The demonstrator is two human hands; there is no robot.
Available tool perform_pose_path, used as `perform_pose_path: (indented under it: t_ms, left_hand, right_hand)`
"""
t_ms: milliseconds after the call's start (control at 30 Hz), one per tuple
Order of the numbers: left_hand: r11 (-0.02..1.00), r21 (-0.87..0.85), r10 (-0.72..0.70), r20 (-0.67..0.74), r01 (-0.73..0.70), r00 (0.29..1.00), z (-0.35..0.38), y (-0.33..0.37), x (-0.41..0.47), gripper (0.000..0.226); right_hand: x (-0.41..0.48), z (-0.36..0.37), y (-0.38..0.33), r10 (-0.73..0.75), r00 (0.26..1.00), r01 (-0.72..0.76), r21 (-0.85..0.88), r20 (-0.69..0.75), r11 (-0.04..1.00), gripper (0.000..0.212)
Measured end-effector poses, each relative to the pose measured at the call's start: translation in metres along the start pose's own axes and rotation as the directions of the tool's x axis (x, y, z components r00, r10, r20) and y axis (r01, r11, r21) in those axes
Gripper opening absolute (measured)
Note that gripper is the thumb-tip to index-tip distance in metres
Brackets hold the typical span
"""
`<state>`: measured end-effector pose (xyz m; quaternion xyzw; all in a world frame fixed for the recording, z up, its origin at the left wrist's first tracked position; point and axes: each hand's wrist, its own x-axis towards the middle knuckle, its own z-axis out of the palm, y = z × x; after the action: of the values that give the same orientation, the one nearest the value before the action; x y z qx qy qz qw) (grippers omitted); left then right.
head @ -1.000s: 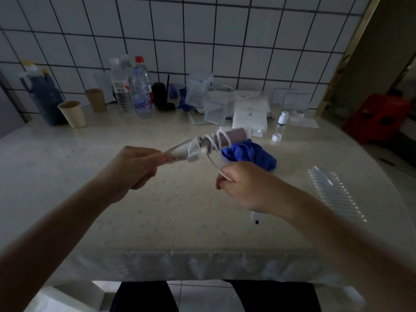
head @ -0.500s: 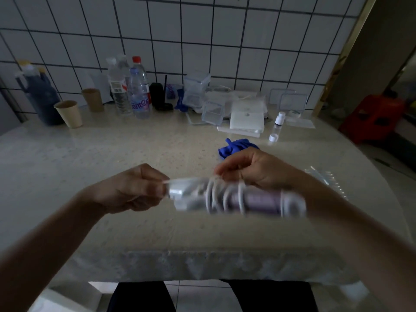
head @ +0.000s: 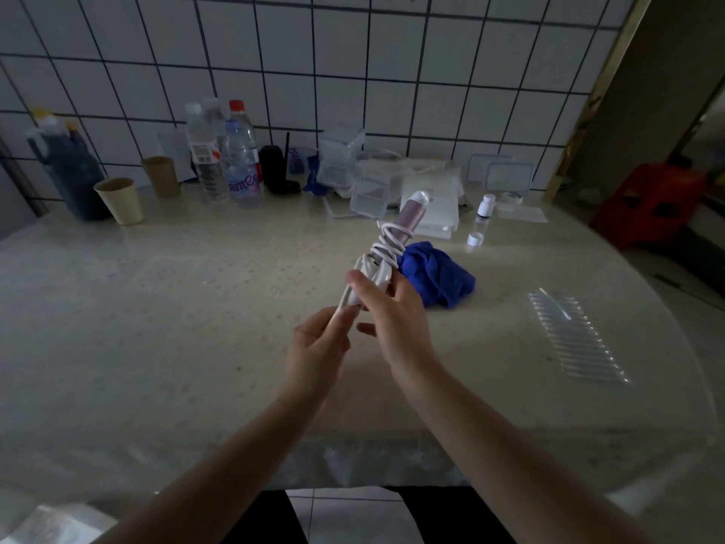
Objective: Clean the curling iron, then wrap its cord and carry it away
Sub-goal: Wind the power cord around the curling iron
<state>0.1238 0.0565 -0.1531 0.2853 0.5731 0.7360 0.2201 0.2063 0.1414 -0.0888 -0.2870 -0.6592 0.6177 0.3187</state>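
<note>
Since a moment earlier I tipped the curling iron (head: 396, 237) upright; right hand (head: 386, 308) gripped its cord (head: 388, 241)-wrapped body, left hand (head: 317, 347) pinched the handle end. Wrapping looked nearly done; carrying remained.

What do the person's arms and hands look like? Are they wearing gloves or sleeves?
No gloves and no sleeves show. The left hand and right hand are both bare, and both forearms are uncovered all the way to the bottom of the picture. I see no rings, watch or bracelets on either one.
</note>
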Motion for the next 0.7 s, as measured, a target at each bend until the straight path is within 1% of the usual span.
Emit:
perform_pose_path:
  t_ms: [67, 133, 167, 233, 267, 333, 400, 467, 500, 533, 567, 600, 633, 667, 700]
  left_hand:
    - [0.999, 0.044, 0.023, -0.032, -0.022, 0.999, 0.016, -0.004, -0.003, 0.028]
    - [0.995, 0.087, 0.040, -0.016, -0.038, 0.999, 0.028, -0.006, -0.005, 0.021]
    - [0.994, 0.106, 0.039, -0.003, -0.038, 0.999, 0.032, -0.006, -0.006, 0.020]
    - [0.993, 0.115, 0.006, 0.020, -0.009, 1.000, 0.036, -0.006, -0.007, 0.021]
    - [0.994, 0.108, -0.014, 0.042, 0.009, 0.999, 0.037, -0.006, -0.008, 0.023]
    - [0.992, 0.125, -0.025, 0.125, 0.010, 0.992, 0.035, -0.004, -0.010, 0.027]
    - [0.975, 0.217, -0.003, 0.212, -0.044, 0.977, 0.028, 0.003, -0.012, 0.031]
    - [0.919, 0.375, 0.045, 0.211, -0.123, 0.977, 0.011, 0.014, -0.011, 0.029]
    - [0.874, 0.455, 0.092, 0.189, -0.170, 0.978, -0.002, 0.021, -0.008, 0.030]
    - [0.808, 0.545, 0.146, 0.179, -0.222, 0.973, -0.018, 0.026, -0.005, 0.034]
    - [0.712, 0.650, 0.185, 0.192, -0.266, 0.964, -0.035, 0.030, -0.003, 0.041]
    - [0.585, 0.757, 0.190, 0.221, -0.291, 0.957, -0.052, 0.033, -0.001, 0.053]
    - [0.444, 0.846, 0.156, 0.251, -0.295, 0.955, -0.067, 0.034, 0.002, 0.065]
    - [0.317, 0.906, 0.095, 0.262, -0.279, 0.960, -0.081, 0.034, 0.003, 0.074]
    - [0.225, 0.941, 0.027, 0.252, -0.252, 0.967, -0.092, 0.032, 0.004, 0.081]
  right_hand:
    - [0.005, 0.008, 0.004, -0.030, 0.994, 0.027, -0.032, -0.105, 0.999, 0.042]
    - [0.010, 0.010, 0.009, -0.080, 0.975, 0.068, -0.066, -0.205, 0.996, 0.031]
    - [0.013, 0.008, 0.011, -0.091, 0.969, 0.080, -0.055, -0.231, 0.995, 0.024]
    - [0.016, 0.003, 0.015, -0.094, 0.968, 0.083, -0.057, -0.231, 0.995, 0.014]
    - [0.018, -0.001, 0.017, -0.098, 0.971, 0.083, -0.080, -0.218, 0.993, 0.012]
    - [0.020, -0.009, 0.022, -0.125, 0.972, 0.100, -0.131, -0.200, 0.986, 0.016]
    - [0.021, -0.022, 0.025, -0.146, 0.972, 0.113, -0.180, -0.186, 0.977, 0.020]
    - [0.021, -0.038, 0.028, -0.154, 0.978, 0.114, -0.255, -0.142, 0.960, 0.018]
    - [0.021, -0.049, 0.030, -0.141, 0.984, 0.102, -0.309, -0.108, 0.946, 0.015]
    - [0.021, -0.060, 0.033, -0.120, 0.991, 0.087, -0.375, -0.065, 0.923, 0.018]
    - [0.019, -0.071, 0.037, -0.091, 0.996, 0.073, -0.450, -0.017, 0.890, 0.037]
    - [0.016, -0.081, 0.041, -0.058, 0.998, 0.061, -0.517, 0.022, 0.854, 0.059]
    - [0.013, -0.090, 0.045, -0.035, 0.998, 0.054, -0.574, 0.044, 0.817, 0.077]
    - [0.009, -0.096, 0.048, -0.034, 0.998, 0.065, -0.620, 0.062, 0.782, 0.084]
    - [0.005, -0.100, 0.051, -0.041, 0.996, 0.079, -0.647, 0.074, 0.758, 0.083]
